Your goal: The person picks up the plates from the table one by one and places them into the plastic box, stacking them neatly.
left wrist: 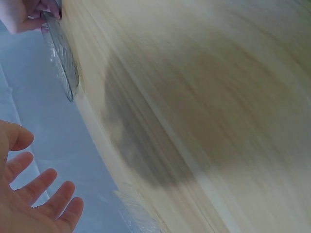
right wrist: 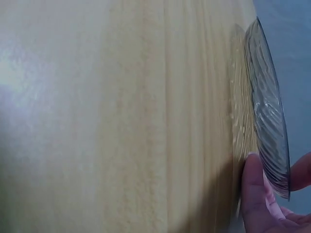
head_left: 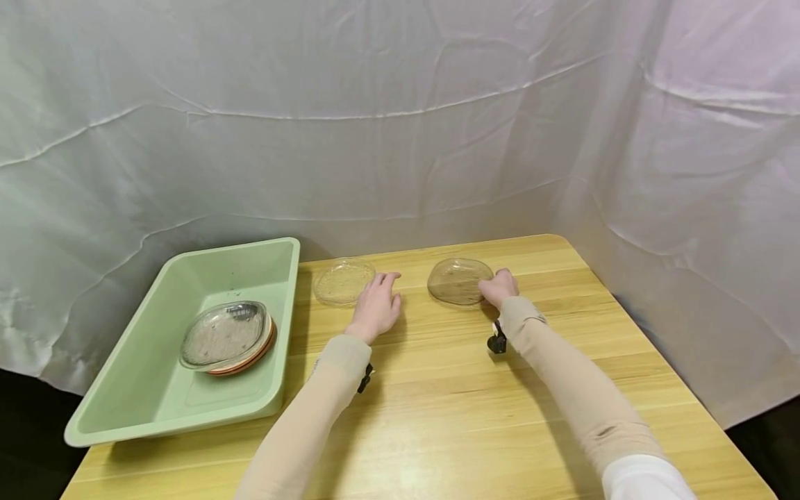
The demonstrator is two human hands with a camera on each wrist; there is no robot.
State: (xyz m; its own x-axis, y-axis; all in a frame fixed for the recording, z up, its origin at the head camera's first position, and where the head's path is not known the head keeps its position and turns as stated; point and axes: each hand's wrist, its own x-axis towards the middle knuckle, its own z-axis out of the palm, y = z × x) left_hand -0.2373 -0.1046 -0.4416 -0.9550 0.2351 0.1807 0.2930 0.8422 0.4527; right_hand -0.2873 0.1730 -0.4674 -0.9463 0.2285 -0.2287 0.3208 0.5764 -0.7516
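My right hand [head_left: 498, 287] pinches the right rim of a smoky glass plate [head_left: 459, 281], thumb on one face and fingers on the other. In the right wrist view this plate [right wrist: 267, 107] has a swirled, ribbed surface and stands a little off the table above its shadow. My left hand [head_left: 377, 305], fingers spread and relaxed, hovers by the right edge of a clear glass plate [head_left: 342, 283] near the back of the table. The left wrist view shows nothing in the left hand [left wrist: 39, 189]; part of the clear plate [left wrist: 138, 213] appears below.
A pale green plastic tub [head_left: 290, 305] stands at the left of the wooden table [head_left: 437, 417]. Inside it lies a stack with a glass plate [head_left: 225, 333] on top and orange-rimmed plates [head_left: 250, 362] underneath. A grey-white cloth [head_left: 375, 160] hangs behind the table.
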